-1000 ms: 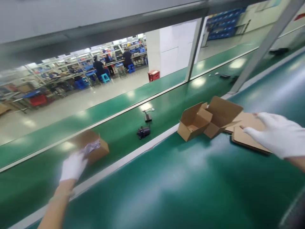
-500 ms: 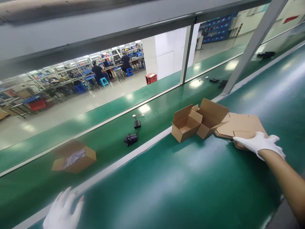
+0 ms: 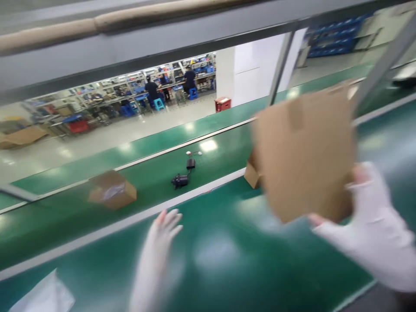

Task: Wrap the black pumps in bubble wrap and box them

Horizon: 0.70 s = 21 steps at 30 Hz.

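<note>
A flat folded cardboard box point(image 3: 305, 156) is raised above the green work surface point(image 3: 214, 242), blurred by motion. Gripping its lower right edge is my right hand point(image 3: 367, 216), in a white glove with bare fingertips showing. My left hand point(image 3: 159, 238), gloved too, hovers over the surface at centre left with its fingers stretched out and nothing in them. Behind the raised cardboard, part of an open carton point(image 3: 251, 173) shows; the rest of that area is hidden.
On the belt beyond the pale rail lie a black motor-like part point(image 3: 180, 180) wired to a small black box point(image 3: 190, 164), and an open carton point(image 3: 121, 195) with clear plastic inside. A white sheet or bag point(image 3: 45, 294) lies at lower left. Metal posts point(image 3: 281, 65) stand ahead; people sit far off.
My right hand has lifted a flat cardboard box off the stack and brought it up. My left hand has moved right and forward. The view has shifted left.
</note>
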### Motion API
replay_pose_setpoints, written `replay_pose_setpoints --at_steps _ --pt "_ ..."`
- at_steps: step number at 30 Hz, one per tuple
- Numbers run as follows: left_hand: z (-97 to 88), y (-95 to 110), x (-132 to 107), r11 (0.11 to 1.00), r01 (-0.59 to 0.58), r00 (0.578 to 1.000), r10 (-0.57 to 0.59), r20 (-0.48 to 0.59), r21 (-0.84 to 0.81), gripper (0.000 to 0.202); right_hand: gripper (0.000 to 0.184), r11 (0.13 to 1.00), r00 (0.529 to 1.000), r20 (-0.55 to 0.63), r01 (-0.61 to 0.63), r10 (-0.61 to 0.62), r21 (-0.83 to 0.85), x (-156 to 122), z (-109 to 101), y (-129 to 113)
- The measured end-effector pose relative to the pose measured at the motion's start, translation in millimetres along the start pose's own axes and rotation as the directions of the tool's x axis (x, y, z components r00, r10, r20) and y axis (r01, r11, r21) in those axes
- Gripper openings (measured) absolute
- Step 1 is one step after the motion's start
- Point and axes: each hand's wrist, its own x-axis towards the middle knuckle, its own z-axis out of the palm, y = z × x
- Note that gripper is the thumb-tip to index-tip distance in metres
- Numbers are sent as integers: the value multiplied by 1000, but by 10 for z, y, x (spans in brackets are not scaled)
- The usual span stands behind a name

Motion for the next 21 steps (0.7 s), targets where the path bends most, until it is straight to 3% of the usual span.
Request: replay_pose_setpoints --at_steps 1,3,5,8,10,13,15,16,18,19,21 --pt "93 26 -31 998 54 999 -55 -4 -42 81 99 988 994 31 100 -104 115 -142 71 -386" --pt "147 23 -96 990 133 983 -138 -117 -53 75 104 864 923 65 329 -380 380 -441 261 -988" --pt "46 -33 -188 974 213 955 -225 -196 -79 65 101 805 897 241 181 -371 565 -655 458 -1330" --pt "-182 -153 -368 920 343 933 -357 -47 -190 57 64 700 862 447 -165 -241 695 -713 625 -1532" --pt "-264 -237 -457 907 379 921 -390 -24 -184 57 37 603 834 471 -224 -289 766 -687 606 -1615" --pt "-268 -336 -493 924 379 898 -353 -261 52 52 25 497 812 376 -125 -445 859 -782 453 -1754" --pt "-246 -358 -485 897 400 888 -327 -324 191 42 36 488 859 301 -70 -414 870 -918 371 -1823" --pt "-238 -354 -485 892 401 896 -334 -294 209 38 45 518 900 263 -50 -347 854 -978 356 -1843" --pt "-227 -321 -508 912 382 922 -364 -132 151 35 61 605 958 123 62 -259 794 -1036 386 -1853" --pt "-223 -302 -530 924 369 929 -368 -31 100 36 66 629 957 13 180 -290 757 -1027 425 -1846" --pt "-210 -272 -592 931 365 923 -364 127 15 42 65 594 876 -170 437 -451 676 -951 532 -1813"
